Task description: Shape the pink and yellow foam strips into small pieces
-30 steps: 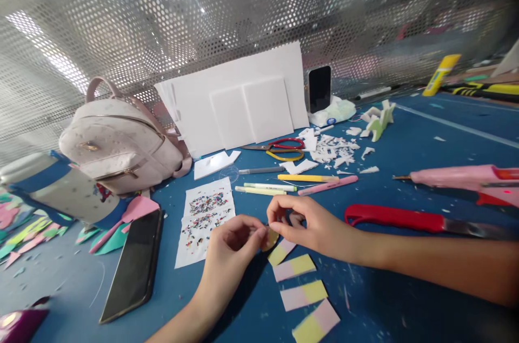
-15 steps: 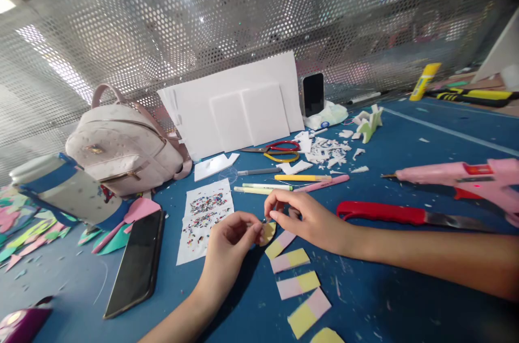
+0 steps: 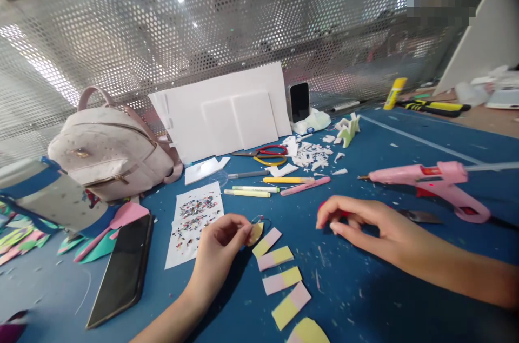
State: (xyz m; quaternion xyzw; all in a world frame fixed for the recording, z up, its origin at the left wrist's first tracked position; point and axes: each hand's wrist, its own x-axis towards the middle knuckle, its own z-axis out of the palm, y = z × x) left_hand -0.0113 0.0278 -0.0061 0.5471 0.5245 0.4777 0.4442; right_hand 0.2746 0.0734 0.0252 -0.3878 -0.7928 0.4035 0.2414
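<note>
My left hand [image 3: 219, 248] pinches a small yellow round foam piece [image 3: 255, 233] with a thin wire loop on it, just above the blue table [image 3: 365, 299]. Below it lie several pink-and-yellow foam strips [image 3: 275, 258] in a row. My right hand [image 3: 365, 224] hovers to the right, fingers curled loosely with nothing seen in them, over the red handle of a knife [image 3: 417, 216]. A pink glue gun [image 3: 430, 180] lies just beyond that hand.
A white sheet with coloured bits [image 3: 193, 221], a black phone [image 3: 121, 267], a pale backpack [image 3: 109, 148], white foam boards [image 3: 223, 110], scissors [image 3: 267, 152], pens [image 3: 275, 185] and foam scraps [image 3: 312, 153] lie around. A perforated metal screen [image 3: 243, 24] backs the table.
My right hand has let go of the yellow piece and moved right toward the red-handled knife. My left hand still holds the piece. The view has shifted right.
</note>
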